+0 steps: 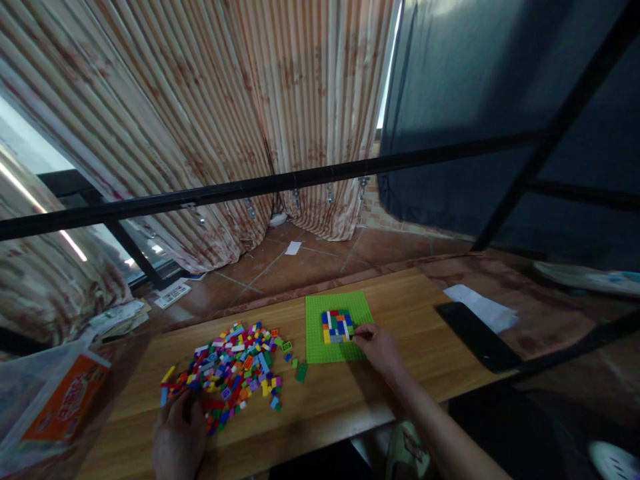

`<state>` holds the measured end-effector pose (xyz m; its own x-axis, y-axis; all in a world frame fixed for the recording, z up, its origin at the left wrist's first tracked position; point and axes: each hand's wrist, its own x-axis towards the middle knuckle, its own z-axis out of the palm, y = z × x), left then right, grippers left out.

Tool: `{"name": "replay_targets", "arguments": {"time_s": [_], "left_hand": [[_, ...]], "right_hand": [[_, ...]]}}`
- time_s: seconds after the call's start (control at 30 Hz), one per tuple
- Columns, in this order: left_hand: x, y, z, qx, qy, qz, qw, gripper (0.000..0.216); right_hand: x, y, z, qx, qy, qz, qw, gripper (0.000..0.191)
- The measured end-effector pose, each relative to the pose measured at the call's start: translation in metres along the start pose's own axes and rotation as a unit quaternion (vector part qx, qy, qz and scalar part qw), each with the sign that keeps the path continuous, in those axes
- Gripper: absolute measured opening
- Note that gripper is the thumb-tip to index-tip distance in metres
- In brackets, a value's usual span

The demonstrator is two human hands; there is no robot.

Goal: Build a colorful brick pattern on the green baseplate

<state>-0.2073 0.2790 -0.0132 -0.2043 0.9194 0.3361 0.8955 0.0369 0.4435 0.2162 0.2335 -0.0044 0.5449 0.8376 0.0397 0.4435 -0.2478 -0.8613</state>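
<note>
A flat block of coloured toy bricks [338, 327], blue, white, red, green, orange and grey, sits on a lime-green baseplate [315, 350]. My right hand [377, 347] reaches in from the right, thumb and forefinger pinched at the block's right edge; whatever lies between the fingertips is too small to make out. A heap of loose toy bricks [235, 363] in many colours spreads over the left half of the table. At its near left edge rests my left hand [179, 430], thumb and fingers curved and apart, fingertips partly hidden among the bricks.
Both brick groups are on a wooden table [310, 413]. A black phone-like slab [477, 337] and white paper [483, 308] lie at the right. A clear plastic container [35, 400] with an orange label stands left. A dark metal rail [280, 181] crosses beyond the table.
</note>
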Motion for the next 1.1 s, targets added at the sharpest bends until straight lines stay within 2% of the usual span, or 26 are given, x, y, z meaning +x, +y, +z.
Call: {"name": "replay_targets", "arguments": {"time_s": [0.13, 0.2, 0.3, 0.4, 0.6, 0.77, 0.97, 1.1], "left_hand": [[0.0, 0.0, 0.0, -0.02, 0.015, 0.009, 1.0, 0.039], [0.0, 0.0, 0.0, -0.017, 0.017, 0.013, 1.0, 0.039], [0.0, -0.003, 0.002, -0.011, 0.022, 0.017, 1.0, 0.039], [0.0, -0.004, 0.003, -0.012, 0.023, 0.015, 1.0, 0.038], [0.0, -0.001, 0.0, -0.015, 0.021, 0.011, 1.0, 0.036], [0.001, -0.001, 0.0, -0.02, 0.021, 0.013, 0.999, 0.034], [0.003, -0.005, 0.005, -0.001, 0.012, 0.012, 1.0, 0.042], [0.003, -0.005, 0.005, -0.018, 0.026, 0.012, 0.999, 0.037]], "right_hand": [[-0.008, -0.015, 0.008, -0.068, 0.047, -0.039, 0.996, 0.042], [-0.01, -0.022, 0.017, -0.123, 0.063, -0.076, 0.987, 0.049], [-0.007, -0.024, 0.031, -0.17, 0.071, -0.106, 0.977, 0.045], [0.003, -0.015, 0.032, -0.174, 0.07, -0.119, 0.975, 0.04], [0.027, 0.006, 0.005, -0.174, 0.038, -0.133, 0.975, 0.046], [0.029, 0.009, -0.009, -0.179, 0.035, -0.126, 0.975, 0.055], [0.021, 0.004, -0.002, -0.166, 0.019, -0.136, 0.976, 0.06], [0.019, 0.0, 0.007, -0.142, 0.005, -0.149, 0.979, 0.064]]}}
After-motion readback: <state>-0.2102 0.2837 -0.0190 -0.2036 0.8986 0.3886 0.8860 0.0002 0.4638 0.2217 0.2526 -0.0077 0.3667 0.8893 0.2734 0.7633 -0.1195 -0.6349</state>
